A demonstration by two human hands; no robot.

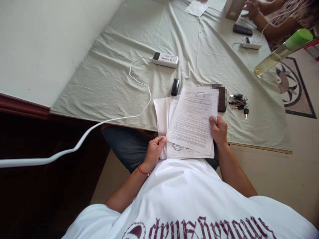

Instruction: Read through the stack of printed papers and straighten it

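Observation:
A printed sheet of paper (193,116) is tilted over other papers at the table's front edge. My right hand (218,128) grips its right edge, thumb on top. At its lower left corner, my left hand (157,147) pinches the paper between thumb and fingers. Below it lies a sheet with a round dark stamp (177,146), mostly covered. More white sheets (160,111) fan out on the left. Just past the papers is a small black stapler-like object (175,87), whose kind I cannot make out.
A white power bank (165,59) trails a white cable (109,119) towards me. Right of the papers lie a brown wallet-like item (221,98) and keys (239,101). A bottle with a green lid (281,53), a black phone (242,30) and another person's hand (252,10) are farther right.

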